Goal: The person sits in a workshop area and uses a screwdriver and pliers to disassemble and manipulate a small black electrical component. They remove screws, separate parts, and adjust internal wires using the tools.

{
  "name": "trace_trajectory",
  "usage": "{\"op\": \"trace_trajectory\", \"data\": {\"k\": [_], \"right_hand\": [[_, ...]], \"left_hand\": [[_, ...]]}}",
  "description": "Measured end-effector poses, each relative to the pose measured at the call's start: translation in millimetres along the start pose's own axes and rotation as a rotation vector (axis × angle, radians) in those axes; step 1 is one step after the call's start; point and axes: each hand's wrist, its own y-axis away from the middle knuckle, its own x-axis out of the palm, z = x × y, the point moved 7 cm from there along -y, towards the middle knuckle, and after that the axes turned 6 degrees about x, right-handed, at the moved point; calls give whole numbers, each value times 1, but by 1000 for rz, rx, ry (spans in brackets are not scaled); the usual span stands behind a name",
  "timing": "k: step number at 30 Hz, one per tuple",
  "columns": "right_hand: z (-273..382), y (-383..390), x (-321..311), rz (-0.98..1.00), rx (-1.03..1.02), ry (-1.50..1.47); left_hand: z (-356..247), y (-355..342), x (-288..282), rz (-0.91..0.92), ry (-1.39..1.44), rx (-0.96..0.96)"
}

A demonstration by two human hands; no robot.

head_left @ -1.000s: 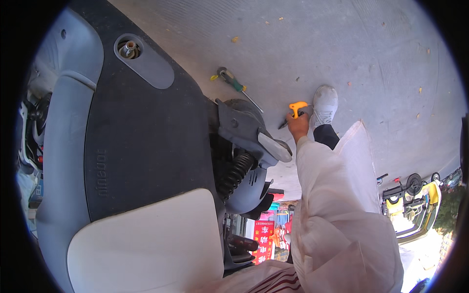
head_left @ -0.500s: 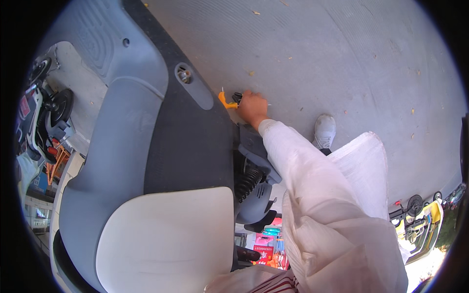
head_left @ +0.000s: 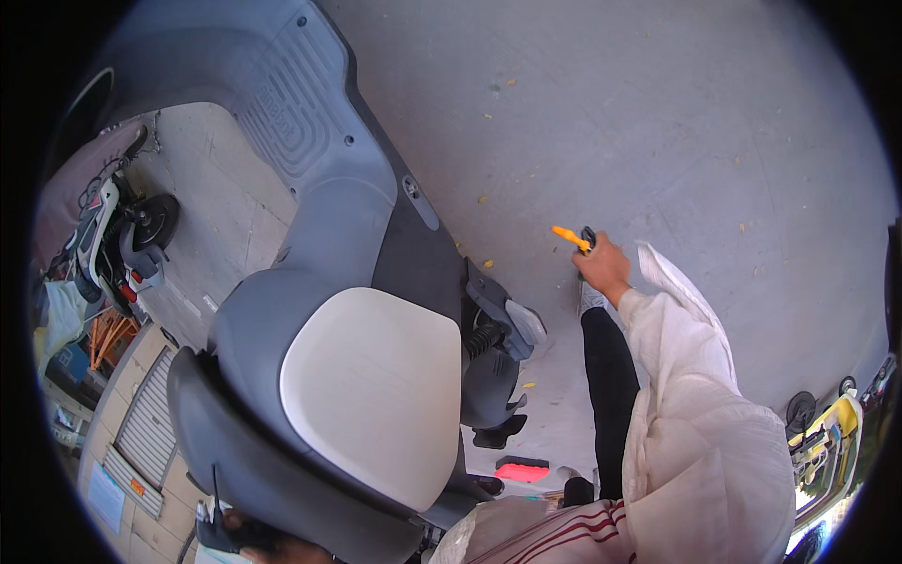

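Observation:
My right hand (head_left: 603,267) is closed around a tool with an orange-yellow handle (head_left: 570,239) and a black part (head_left: 588,235). It hangs over the pavement, to the right of a grey scooter and apart from it. The scooter has a pale seat (head_left: 376,395), a grey footboard (head_left: 291,113) and a dark side panel with an oval recess (head_left: 420,202). At the lower left edge, past the seat's dark rear part (head_left: 254,446), a shadowed hand (head_left: 296,552), seemingly my left hand, shows in part beside a dark object with a thin upright rod (head_left: 215,489). Its fingers are hard to make out.
A folding footrest and a shock absorber (head_left: 484,338) jut from the scooter's right side. A red and black block (head_left: 522,469) lies on the ground near my leg (head_left: 609,385). Another scooter (head_left: 122,235) stands at left, and a yellow vehicle (head_left: 832,437) at right.
My right hand has moved right, away from the scooter's side panel, with the orange-handled tool still in it. The view has shifted back, and a shadowed hand now shows at lower left.

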Motion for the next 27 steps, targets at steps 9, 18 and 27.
{"op": "trace_trajectory", "data": {"k": [9, 18, 27], "right_hand": [[-245, 171, -230, -500, 282, -537], [-220, 307, -309, -394, -218, -1008], [-240, 477, -308, -142, -637, -1057]], "left_hand": [[-53, -8, 25, 83, -645, 251], [-123, 47, -46, -233, -383, 48], [-384, 349, -421, -706, -16, 568]]}}
